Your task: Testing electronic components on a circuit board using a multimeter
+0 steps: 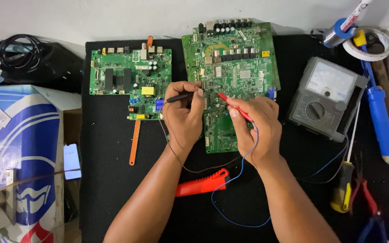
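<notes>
On black mat, under my hands, lies the big green circuit board (pixel 237 67); my left hand (pixel 183 118) pinches the black probe (pixel 179 97), my right hand (pixel 257 128) pinches the red probe (pixel 235 107), both tips on it, and I judge that next they need a steady touch.

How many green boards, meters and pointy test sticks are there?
Green circuit boards: 2, a smaller one and a bigger one.
Meters: 1, the grey dial meter.
Test sticks: 2, a black one in the left hand, a red one in the right hand.
Total: 5
</notes>
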